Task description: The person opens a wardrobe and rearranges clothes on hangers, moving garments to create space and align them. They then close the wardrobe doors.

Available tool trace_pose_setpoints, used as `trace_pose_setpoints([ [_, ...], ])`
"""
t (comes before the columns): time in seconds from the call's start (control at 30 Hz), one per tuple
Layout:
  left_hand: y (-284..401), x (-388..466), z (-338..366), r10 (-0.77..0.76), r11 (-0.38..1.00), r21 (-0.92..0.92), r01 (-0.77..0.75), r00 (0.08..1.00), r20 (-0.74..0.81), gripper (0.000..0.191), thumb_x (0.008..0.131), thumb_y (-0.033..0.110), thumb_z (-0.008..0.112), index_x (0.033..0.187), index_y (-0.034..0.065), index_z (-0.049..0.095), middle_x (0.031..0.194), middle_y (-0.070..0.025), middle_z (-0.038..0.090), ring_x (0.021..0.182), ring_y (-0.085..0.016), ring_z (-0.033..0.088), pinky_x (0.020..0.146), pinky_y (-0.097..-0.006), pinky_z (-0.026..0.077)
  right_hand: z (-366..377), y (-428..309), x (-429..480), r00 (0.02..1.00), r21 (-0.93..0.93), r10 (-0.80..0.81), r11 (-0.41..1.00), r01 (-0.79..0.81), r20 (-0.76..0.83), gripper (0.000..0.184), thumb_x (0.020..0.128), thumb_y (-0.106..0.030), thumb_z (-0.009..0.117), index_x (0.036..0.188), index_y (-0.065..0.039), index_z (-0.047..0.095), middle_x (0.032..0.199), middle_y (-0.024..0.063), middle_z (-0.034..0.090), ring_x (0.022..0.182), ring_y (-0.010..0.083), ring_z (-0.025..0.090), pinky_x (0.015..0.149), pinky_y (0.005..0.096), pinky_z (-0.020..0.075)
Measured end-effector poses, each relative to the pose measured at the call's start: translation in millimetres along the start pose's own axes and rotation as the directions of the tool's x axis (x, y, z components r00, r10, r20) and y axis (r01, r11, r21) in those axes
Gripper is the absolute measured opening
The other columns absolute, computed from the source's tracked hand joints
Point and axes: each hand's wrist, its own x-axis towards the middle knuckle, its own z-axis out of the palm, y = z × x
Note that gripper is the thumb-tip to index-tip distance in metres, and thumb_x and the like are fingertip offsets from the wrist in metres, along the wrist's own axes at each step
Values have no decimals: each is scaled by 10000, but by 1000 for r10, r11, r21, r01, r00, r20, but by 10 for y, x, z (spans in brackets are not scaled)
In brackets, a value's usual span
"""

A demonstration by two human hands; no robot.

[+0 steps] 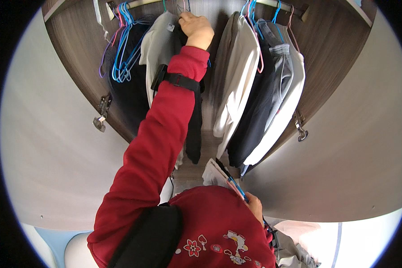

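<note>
My left hand (197, 29) is raised to the wardrobe's hanging rail (147, 2), its fingers closed at the top of a hanger. A dark garment (194, 134) hangs below it, partly hidden by my forearm. Just left of that hand hangs a white garment (157, 37) with a small neck label. Low in front of my body, my right hand (254, 207) grips a pink hanger and a blue hanger (236, 187). White cloth (210, 172) and a strip of black cloth show at their far end. My red top hides part of these.
Several blue hangers (122, 63) hang at the left of the rail beside black clothing (130, 97). To the right hang a cream garment (239, 73), black clothing (254, 114) and grey trousers (281, 73). Wardrobe doors (63, 150) stand open on both sides, with metal hinges (102, 112).
</note>
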Motion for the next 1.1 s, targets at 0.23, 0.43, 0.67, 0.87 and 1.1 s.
trace_pose_setpoints([
  [0.23,39,109,464,175,866,-499,-15,945,276,511,748,161,612,1173,-110,523,1277,-300,448,1197,-417,459,931,-388,457,27,9,21,999,48,8,999,-10,37,261,806,-264,606,1031,-138,642,879,170,648,874,374,611,732,431,480],
  [0.43,13,403,534,-80,-206,-943,261,956,282,740,757,52,547,1368,-99,159,1102,-352,525,812,-345,662,709,-408,546,50,106,57,995,38,39,998,-42,91,283,798,-285,607,1043,-145,634,880,180,644,876,375,614,723,427,480],
  [0.67,-133,809,310,-27,211,-977,-12,999,-18,253,844,114,536,1046,-32,578,723,-120,615,639,-198,602,583,-356,483,51,70,1,997,38,23,999,-26,69,247,806,-277,607,1012,-144,629,855,178,639,866,384,610,706,434,476],
  [0.87,-193,909,198,66,123,-966,-228,973,-221,169,846,150,528,804,15,620,674,-76,590,652,-191,538,572,-367,432,28,0,-63,998,58,26,998,-29,56,247,798,-259,615,1022,-156,632,877,169,644,873,376,613,719,434,480],
  [1.1,-1097,-511,-809,317,41,-985,-169,937,-147,318,990,262,423,1121,18,581,477,112,293,369,-16,223,342,-205,158,63,-33,-54,997,18,40,999,-41,67,273,792,-264,612,1048,-172,636,904,172,647,880,374,613,732,434,483],
])
